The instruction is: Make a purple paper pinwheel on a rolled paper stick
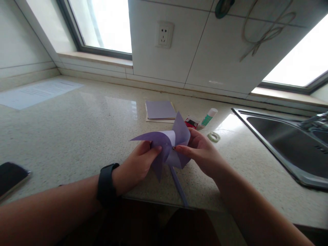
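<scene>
Both hands hold a purple paper pinwheel [166,141] just above the near edge of the counter. My left hand [142,159] pinches its left blade, thumb on top. My right hand [202,150] grips the right side, with the thumb tip at the centre beside a small pin-like piece [173,148] too small to make out well. Below the pinwheel a narrow purple paper strip [178,186] slants down to the counter's edge. The fingers behind the blades are partly hidden.
Behind the pinwheel lies a stack of purple paper [161,110]. Near it are a small red box [191,122], a glue stick [209,117] and a tape roll [213,137]. A sink [266,147] is at right, a phone [12,177] and printed sheet [38,92] at left.
</scene>
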`<action>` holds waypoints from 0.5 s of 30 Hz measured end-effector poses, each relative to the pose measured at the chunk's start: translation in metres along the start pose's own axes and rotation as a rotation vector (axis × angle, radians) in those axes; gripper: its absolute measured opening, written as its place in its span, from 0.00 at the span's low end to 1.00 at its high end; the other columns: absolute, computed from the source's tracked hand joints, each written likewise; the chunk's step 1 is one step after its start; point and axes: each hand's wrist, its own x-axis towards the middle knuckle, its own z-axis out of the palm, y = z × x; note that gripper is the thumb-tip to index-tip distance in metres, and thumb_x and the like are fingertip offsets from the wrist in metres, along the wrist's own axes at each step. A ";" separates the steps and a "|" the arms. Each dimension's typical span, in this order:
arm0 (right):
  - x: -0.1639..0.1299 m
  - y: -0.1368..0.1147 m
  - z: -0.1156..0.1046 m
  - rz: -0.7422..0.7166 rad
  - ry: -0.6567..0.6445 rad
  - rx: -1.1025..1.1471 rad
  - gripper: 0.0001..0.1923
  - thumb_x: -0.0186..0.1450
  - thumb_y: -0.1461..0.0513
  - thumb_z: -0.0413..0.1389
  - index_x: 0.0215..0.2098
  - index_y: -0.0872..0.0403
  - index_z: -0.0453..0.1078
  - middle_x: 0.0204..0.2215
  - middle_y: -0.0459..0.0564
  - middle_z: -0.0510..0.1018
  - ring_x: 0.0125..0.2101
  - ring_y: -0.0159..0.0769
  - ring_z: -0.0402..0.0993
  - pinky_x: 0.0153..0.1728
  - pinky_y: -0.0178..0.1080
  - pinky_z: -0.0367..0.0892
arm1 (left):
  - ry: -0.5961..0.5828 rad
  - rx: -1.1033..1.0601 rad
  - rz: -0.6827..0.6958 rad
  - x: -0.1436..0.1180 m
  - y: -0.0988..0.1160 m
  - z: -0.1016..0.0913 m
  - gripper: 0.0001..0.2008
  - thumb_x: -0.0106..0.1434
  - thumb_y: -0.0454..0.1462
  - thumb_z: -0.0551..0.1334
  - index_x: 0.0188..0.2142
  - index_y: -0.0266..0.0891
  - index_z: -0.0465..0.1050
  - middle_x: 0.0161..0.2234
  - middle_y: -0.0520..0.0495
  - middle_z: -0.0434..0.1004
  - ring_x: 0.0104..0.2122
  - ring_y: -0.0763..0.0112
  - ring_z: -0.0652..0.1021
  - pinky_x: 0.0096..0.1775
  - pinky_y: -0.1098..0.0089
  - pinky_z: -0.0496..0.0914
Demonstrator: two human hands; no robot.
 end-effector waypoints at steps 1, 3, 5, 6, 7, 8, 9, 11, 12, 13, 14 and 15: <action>0.000 0.000 0.000 0.004 -0.002 0.003 0.25 0.54 0.62 0.73 0.47 0.52 0.72 0.38 0.47 0.82 0.35 0.31 0.80 0.35 0.33 0.75 | -0.003 -0.017 -0.002 0.001 0.000 0.000 0.14 0.63 0.44 0.66 0.44 0.37 0.77 0.42 0.44 0.83 0.47 0.57 0.79 0.51 0.61 0.70; 0.000 0.000 -0.001 0.011 -0.002 0.006 0.25 0.53 0.62 0.73 0.47 0.52 0.72 0.38 0.46 0.83 0.35 0.32 0.80 0.35 0.34 0.76 | -0.016 -0.050 -0.005 0.002 0.003 0.000 0.14 0.62 0.44 0.67 0.43 0.37 0.78 0.41 0.44 0.83 0.45 0.58 0.80 0.50 0.61 0.70; -0.001 0.001 -0.002 0.018 -0.006 0.004 0.25 0.53 0.62 0.74 0.46 0.52 0.73 0.38 0.46 0.83 0.35 0.32 0.80 0.36 0.34 0.76 | -0.051 -0.076 -0.010 0.003 0.005 0.001 0.13 0.61 0.43 0.68 0.41 0.36 0.79 0.40 0.44 0.84 0.42 0.59 0.81 0.48 0.62 0.71; -0.001 0.001 -0.002 0.017 -0.010 -0.001 0.25 0.53 0.62 0.74 0.46 0.52 0.73 0.38 0.46 0.83 0.35 0.32 0.80 0.36 0.34 0.76 | -0.073 -0.085 -0.022 0.003 0.007 0.001 0.12 0.62 0.43 0.68 0.40 0.36 0.79 0.39 0.44 0.84 0.40 0.61 0.81 0.47 0.63 0.71; -0.001 0.002 -0.003 0.013 -0.017 -0.010 0.24 0.53 0.62 0.74 0.46 0.52 0.74 0.38 0.47 0.83 0.35 0.32 0.81 0.37 0.34 0.76 | -0.094 -0.092 -0.039 0.003 0.008 0.000 0.12 0.62 0.43 0.68 0.39 0.36 0.80 0.38 0.44 0.85 0.38 0.62 0.81 0.46 0.63 0.72; -0.001 0.003 -0.004 0.009 -0.024 -0.022 0.23 0.53 0.61 0.74 0.45 0.52 0.74 0.39 0.47 0.83 0.35 0.32 0.81 0.37 0.34 0.76 | -0.109 -0.097 -0.055 0.003 0.009 0.000 0.12 0.62 0.43 0.69 0.38 0.36 0.80 0.38 0.44 0.85 0.38 0.62 0.81 0.45 0.64 0.72; -0.001 0.005 -0.005 0.004 -0.030 -0.035 0.23 0.54 0.61 0.73 0.45 0.52 0.74 0.39 0.47 0.84 0.36 0.33 0.81 0.37 0.34 0.76 | -0.118 -0.103 -0.070 0.003 0.010 0.000 0.11 0.62 0.42 0.69 0.39 0.36 0.80 0.38 0.44 0.85 0.38 0.63 0.81 0.45 0.65 0.72; -0.001 0.006 -0.006 0.002 -0.034 -0.058 0.22 0.54 0.61 0.73 0.45 0.51 0.75 0.40 0.48 0.84 0.36 0.34 0.81 0.38 0.36 0.76 | -0.121 -0.121 -0.092 0.002 0.011 0.000 0.11 0.62 0.41 0.69 0.40 0.36 0.80 0.39 0.45 0.85 0.39 0.64 0.81 0.46 0.66 0.72; -0.001 0.007 -0.007 0.002 -0.034 -0.064 0.21 0.54 0.61 0.73 0.44 0.51 0.75 0.39 0.48 0.84 0.36 0.35 0.81 0.39 0.38 0.77 | -0.118 -0.129 -0.104 0.002 0.012 -0.001 0.11 0.62 0.40 0.69 0.41 0.36 0.80 0.40 0.45 0.85 0.40 0.64 0.81 0.47 0.66 0.72; -0.001 0.007 -0.007 0.001 -0.032 -0.068 0.21 0.54 0.61 0.73 0.44 0.51 0.75 0.39 0.48 0.84 0.36 0.36 0.81 0.39 0.38 0.77 | -0.115 -0.131 -0.121 0.001 0.012 -0.001 0.12 0.62 0.40 0.69 0.42 0.36 0.80 0.41 0.45 0.85 0.41 0.64 0.81 0.47 0.66 0.72; -0.001 0.007 -0.007 0.001 -0.033 -0.070 0.21 0.54 0.61 0.73 0.44 0.51 0.75 0.39 0.48 0.84 0.36 0.36 0.81 0.39 0.39 0.77 | -0.108 -0.133 -0.139 0.001 0.011 -0.001 0.12 0.61 0.40 0.70 0.42 0.36 0.80 0.41 0.45 0.85 0.41 0.65 0.81 0.46 0.66 0.72; -0.001 0.007 -0.007 0.001 -0.033 -0.071 0.21 0.54 0.61 0.73 0.44 0.51 0.75 0.39 0.48 0.84 0.36 0.36 0.81 0.38 0.39 0.77 | -0.100 -0.137 -0.155 0.000 0.011 -0.001 0.13 0.61 0.41 0.70 0.43 0.36 0.79 0.40 0.45 0.84 0.40 0.65 0.81 0.46 0.66 0.72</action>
